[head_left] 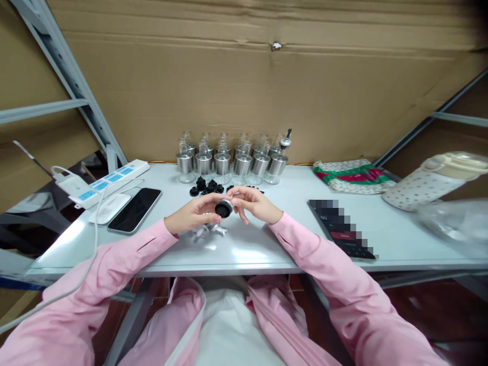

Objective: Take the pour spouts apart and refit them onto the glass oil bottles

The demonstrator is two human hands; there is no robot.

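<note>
Both hands meet over the middle of the white table [244, 249]. My left hand [192, 213] and my right hand [253, 203] pinch a small metal cap with a black rubber stopper [223, 208] between their fingertips. Under the hands lie some clear and metal spout parts [208, 231]. Just behind them sits a cluster of loose black rubber stoppers [206, 185]. Further back stands a row of several glass bottles with metal collars [229, 162]; the rightmost bottle carries a pour spout [285, 140].
At the left lie a black phone [135, 209], a white device [110, 207] and a white power strip with blue sockets [109, 182] with a white cable. At the right are a dark blurred flat object [341, 229], a patterned cloth [351, 175], a dotted bottle [434, 180]. Cardboard wall behind.
</note>
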